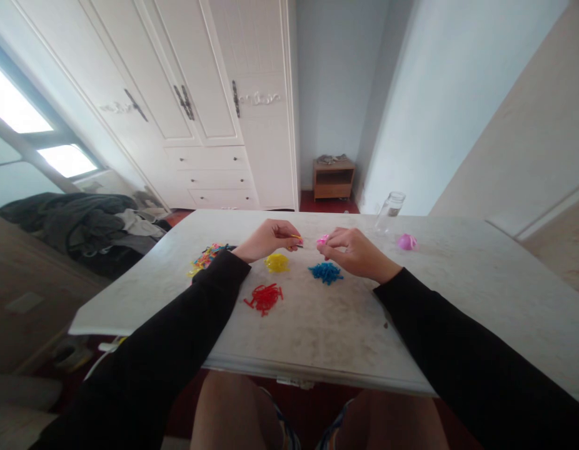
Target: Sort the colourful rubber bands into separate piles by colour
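My left hand (272,240) is closed in a pinch above the table, with a few small coloured strips (297,238), yellow and pink among them, at its fingertips. Facing it, my right hand (350,251) has its fingers pressed together beside some pink strips (322,240); whether it grips one of them I cannot tell. A blue pile of strips (326,272) lies just below the right hand. Under the left hand is a yellow pile (276,263), and nearer to me a red pile (265,299). A mixed-colour pile (211,256) is partly hidden behind my left sleeve.
A clear glass jar (389,212) stands at the table's far right edge, with a pink rounded object (406,242) near it. The white table (317,337) ends just before my knees. Beyond it are a white wardrobe (266,137) and a small wooden cabinet (334,178).
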A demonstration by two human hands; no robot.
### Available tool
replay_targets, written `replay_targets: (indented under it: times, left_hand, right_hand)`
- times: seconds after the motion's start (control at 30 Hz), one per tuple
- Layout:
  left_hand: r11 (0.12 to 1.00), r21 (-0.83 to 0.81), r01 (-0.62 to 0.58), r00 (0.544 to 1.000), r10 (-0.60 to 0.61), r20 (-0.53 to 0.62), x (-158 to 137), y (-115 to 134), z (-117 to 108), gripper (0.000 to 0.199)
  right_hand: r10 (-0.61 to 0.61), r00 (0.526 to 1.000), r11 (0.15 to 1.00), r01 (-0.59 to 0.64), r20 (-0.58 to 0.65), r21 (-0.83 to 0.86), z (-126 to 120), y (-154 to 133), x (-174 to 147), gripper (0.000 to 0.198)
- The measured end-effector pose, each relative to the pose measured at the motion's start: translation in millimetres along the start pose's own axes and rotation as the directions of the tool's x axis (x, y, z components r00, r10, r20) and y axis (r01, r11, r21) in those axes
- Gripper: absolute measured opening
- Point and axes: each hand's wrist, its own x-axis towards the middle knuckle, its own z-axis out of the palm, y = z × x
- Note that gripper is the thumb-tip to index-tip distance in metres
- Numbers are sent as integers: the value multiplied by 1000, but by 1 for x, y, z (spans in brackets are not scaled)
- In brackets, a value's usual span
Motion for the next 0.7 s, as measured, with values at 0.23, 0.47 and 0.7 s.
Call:
replay_targets:
  times: [0.23, 0.47, 0.7]
  left_hand:
    - [1000, -17, 12, 998, -11, 59, -2, 3, 3, 38]
    - [999, -24, 30, 997, -28, 70, -2, 3, 2, 41]
    - [1000, 5, 12, 997, -12, 72, -2, 4, 3, 43]
  right_hand:
    - [-84, 996, 995, 84, -1, 50, 11, -3, -1, 30]
    - [-131, 991, 989, 128, 40, 71, 15, -6, -1, 34]
    - [-115, 993, 992, 117, -33, 54, 16, -2, 0, 28]
